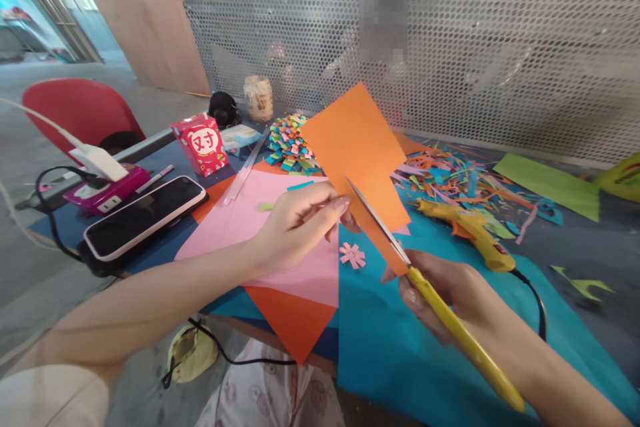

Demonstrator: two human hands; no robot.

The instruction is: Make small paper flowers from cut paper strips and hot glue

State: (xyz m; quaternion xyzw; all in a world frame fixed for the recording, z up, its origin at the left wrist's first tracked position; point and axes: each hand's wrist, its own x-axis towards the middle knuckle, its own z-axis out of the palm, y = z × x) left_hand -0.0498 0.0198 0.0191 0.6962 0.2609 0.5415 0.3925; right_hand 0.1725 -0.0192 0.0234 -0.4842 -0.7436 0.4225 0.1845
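Holding: orange paper (357,140) raised above the counter (565,247), scissors (460,333) laid across its lower part.
Left grip (293,223): thumb and fingers pinched together on the left edge of the orange paper, close to the scissor tip.
Right grip (445,287): closed around the yellow handles; fingertips also by the bottom end of the orange paper.
Blades: metal, pointing up and left over the orange paper; gap between them too fine to make out.
Beneath the hands: pink sheet (305,283) at left, blue sheet (390,353) at right, orange-red sheet (297,320) jutting out below the pink sheet.
Pink paper flower (353,255): on the blue sheet, between the hands.
Glue gun (470,233): yellow, lying right of the orange paper, its black cord trailing down.
Scraps (460,177): multicoloured strips heaped behind the glue gun; green sheet (550,183) to their right.
Fringed paper ball (290,143): behind the pink sheet, left of the orange paper.
Left side: red box (200,143), phone (145,217), magenta power strip (117,200).
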